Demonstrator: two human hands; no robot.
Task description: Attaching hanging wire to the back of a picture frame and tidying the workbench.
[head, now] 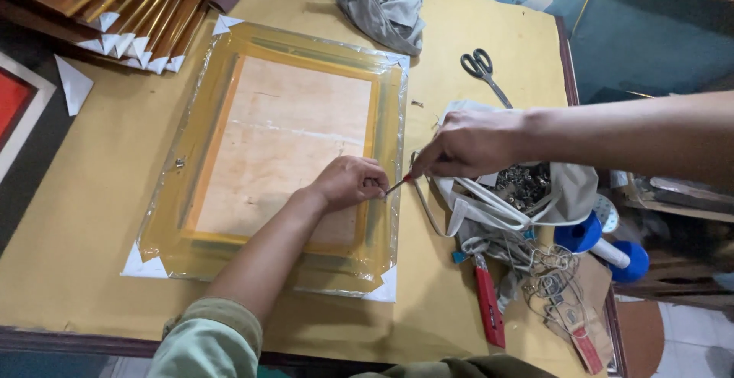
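Plastic-wrapped rectangular gold frame with plywood back (267, 156) lies flat on the yellow tabletop (92, 217): rigid, light, slippery, we judge; grip edges. Our left hand (348, 181) fisted on it; right hand (466, 142) pinches thin metal tool (397, 185).

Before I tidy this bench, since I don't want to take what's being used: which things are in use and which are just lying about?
In use:
left hand pressed on the wrapped picture frame
right hand holding a thin tool at the frame's edge

Lying about:
scissors
grey cloth
red-handled tool
stacked frames
bag of small metal fittings
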